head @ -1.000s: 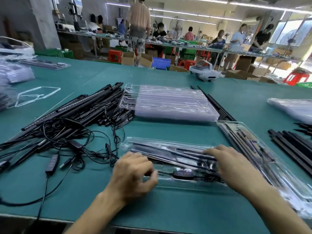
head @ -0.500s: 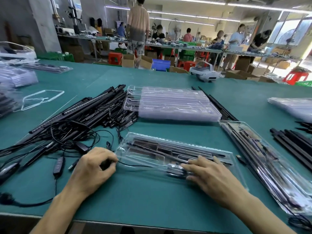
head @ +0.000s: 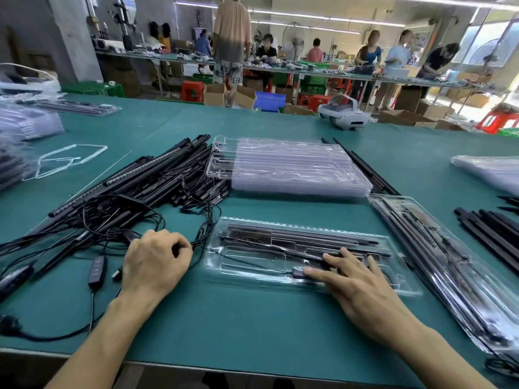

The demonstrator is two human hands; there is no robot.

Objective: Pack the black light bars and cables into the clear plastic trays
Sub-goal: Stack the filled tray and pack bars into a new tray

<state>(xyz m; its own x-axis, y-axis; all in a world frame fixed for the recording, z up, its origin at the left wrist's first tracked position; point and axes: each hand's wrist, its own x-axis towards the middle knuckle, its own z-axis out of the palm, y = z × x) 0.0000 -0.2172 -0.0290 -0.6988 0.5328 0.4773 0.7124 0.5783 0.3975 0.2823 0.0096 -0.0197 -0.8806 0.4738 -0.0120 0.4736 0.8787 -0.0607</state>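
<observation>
clear moulded tray [head: 252, 265] under the flat-fingered right hand [head: 356, 287], while the left hand [head: 156, 262] curls round thin black cable [head: 200, 238].

Factory packing floor, no doubt: a long green counter [head: 252, 327] runs under both hands, black light bars [head: 157, 175] and cables [head: 112, 217] heaped just beyond the left hand [head: 156, 259], clear trays [head: 289, 167] stacked ahead of the right hand [head: 356, 287]. Far past them workers [head: 370, 54] line a second counter [head: 174, 58], cardboard boxes [head: 244, 95] and red stools [head: 192, 89] beneath, strip lights [head: 303, 16] overhead.
</observation>
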